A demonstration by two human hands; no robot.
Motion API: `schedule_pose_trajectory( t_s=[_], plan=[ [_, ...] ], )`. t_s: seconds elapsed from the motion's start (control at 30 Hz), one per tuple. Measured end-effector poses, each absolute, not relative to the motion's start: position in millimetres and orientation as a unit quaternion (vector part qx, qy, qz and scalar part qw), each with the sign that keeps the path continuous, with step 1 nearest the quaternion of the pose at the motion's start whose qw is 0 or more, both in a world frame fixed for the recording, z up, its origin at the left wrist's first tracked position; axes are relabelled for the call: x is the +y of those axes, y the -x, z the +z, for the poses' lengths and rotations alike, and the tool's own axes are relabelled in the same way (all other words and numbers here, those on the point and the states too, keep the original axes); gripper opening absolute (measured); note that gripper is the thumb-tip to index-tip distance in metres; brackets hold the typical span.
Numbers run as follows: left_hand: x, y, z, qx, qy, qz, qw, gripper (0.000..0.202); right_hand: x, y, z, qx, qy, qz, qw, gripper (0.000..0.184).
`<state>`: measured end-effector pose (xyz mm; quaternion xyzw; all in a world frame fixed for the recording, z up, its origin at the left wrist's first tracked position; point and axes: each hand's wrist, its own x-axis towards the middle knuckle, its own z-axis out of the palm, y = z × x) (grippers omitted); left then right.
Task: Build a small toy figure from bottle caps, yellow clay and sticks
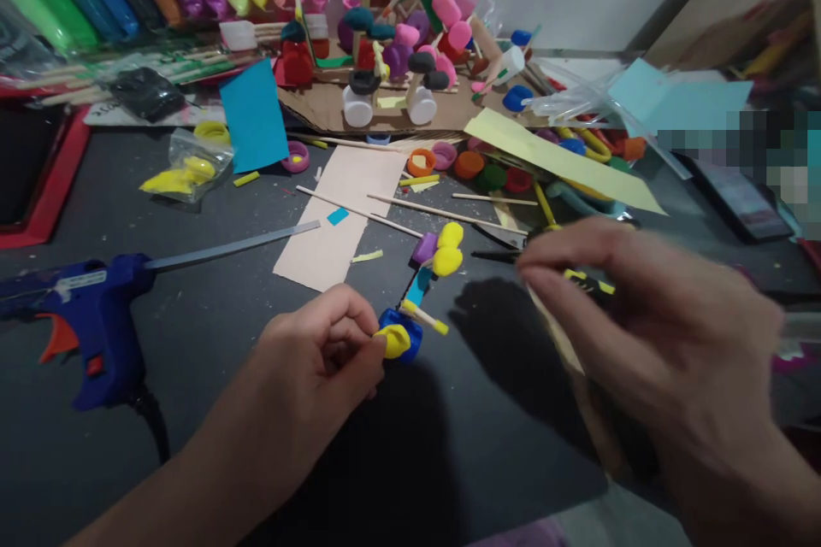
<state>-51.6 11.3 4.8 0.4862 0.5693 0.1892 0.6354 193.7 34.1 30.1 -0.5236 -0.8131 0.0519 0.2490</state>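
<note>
At the left edge, the red-cased tablet (64,179) and the blue glue gun (119,333) are cut off; the gun's cable slips from sight near the forearm. The left hand (314,350) pinches a yellow piece (396,343), covering part of it. That piece overlaps the blue base (416,344) of a small model on the table (211,291); contact is unclear. The right hand (660,342), blurred, holds thumb and forefinger tips together, anything between them indistinguishable, and partly hides a dark pointed tool (493,255). Farther right, blocky pixels obscure a patch beside the phone (737,197).
</note>
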Motion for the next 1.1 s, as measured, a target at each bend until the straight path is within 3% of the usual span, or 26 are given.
schedule_pose_trajectory(
  t_s=[0.13, 0.33, 0.63, 0.83, 1.1],
  plan=[
    [10, 49, 7, 0.543, -0.39, 0.222, 0.71, 0.013, 1, -175, 23, -0.837, 0.444, 0.223, 0.229, 0.007],
    [4, 43, 6, 0.496, -0.34, 0.227, 0.766, 0.013, -3, -150, 5, -0.801, 0.45, 0.288, 0.269, 0.005],
    [3, 47, 8, 0.535, -0.496, 0.171, 0.662, 0.013, -7, -146, 7, -0.713, 0.499, 0.415, 0.266, 0.011],
    [10, 48, 10, 0.565, -0.533, 0.224, 0.589, 0.014, -5, -145, 10, -0.609, 0.539, 0.528, 0.247, 0.012],
    [20, 50, 5, 0.536, -0.525, 0.218, 0.625, 0.01, -5, -142, 8, -0.552, 0.549, 0.585, 0.226, 0.02]
  ],
)
